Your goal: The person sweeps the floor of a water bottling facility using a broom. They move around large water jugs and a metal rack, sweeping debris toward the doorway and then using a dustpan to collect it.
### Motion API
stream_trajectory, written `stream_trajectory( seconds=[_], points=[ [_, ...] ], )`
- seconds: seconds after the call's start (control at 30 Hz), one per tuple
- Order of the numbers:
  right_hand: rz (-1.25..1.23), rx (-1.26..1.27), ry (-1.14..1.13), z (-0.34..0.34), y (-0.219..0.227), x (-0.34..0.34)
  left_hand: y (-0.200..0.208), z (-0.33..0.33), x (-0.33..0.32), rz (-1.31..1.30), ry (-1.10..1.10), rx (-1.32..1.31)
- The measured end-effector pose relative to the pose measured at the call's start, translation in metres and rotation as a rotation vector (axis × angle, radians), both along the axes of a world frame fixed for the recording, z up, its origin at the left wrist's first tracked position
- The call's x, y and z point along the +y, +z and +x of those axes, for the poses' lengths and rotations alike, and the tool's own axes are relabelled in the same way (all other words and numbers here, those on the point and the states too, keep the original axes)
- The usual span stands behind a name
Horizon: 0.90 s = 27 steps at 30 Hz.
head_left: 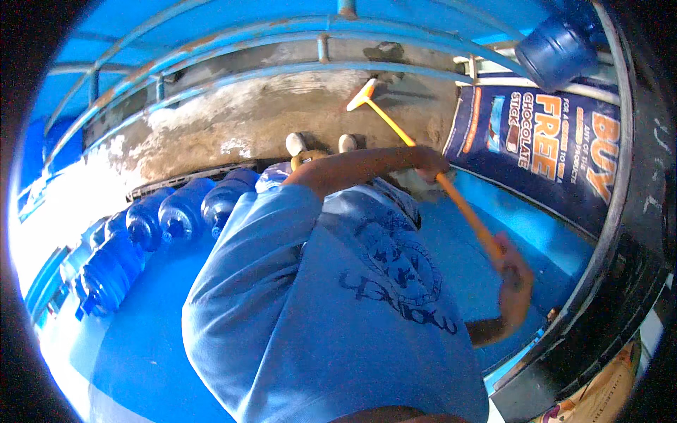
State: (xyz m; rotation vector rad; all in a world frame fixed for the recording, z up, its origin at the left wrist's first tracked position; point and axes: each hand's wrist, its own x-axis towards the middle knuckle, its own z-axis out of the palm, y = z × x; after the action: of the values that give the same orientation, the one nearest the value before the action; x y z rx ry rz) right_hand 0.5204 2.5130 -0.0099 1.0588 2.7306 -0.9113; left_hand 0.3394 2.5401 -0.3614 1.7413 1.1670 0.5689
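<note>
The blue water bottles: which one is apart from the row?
The blue bottle at the upper right, beside the banner. The other bottles lie together in a row at the left.

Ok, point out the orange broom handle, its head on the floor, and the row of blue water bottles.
orange broom handle [462, 206], head view, mid-shaft between the two hands.
broom head [360, 94], head view, the pale crossbar on the concrete.
blue water bottles [182, 209], head view, body of one bottle.
</note>
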Motion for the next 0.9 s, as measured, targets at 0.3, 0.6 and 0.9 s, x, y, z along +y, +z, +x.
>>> stream_trajectory(
  seconds=[0.3, 0.6, 0.9],
  points=[
    [0.285, -0.679, -0.048, 0.101, -0.211, -0.017, -0.095, 0.174, 0.061, 0.449, -0.276, 0.502],
    [-0.446, 0.002, -0.519, 0.1, -0.43, 0.058, -0.145, 0.099, -0.007, 0.005, 0.471, -0.052],
    [-0.612, 0.271, -0.446, -0.059, -0.509, 0.06, -0.225, 0.052, -0.041, -0.188, 0.823, -0.333]
  ],
)
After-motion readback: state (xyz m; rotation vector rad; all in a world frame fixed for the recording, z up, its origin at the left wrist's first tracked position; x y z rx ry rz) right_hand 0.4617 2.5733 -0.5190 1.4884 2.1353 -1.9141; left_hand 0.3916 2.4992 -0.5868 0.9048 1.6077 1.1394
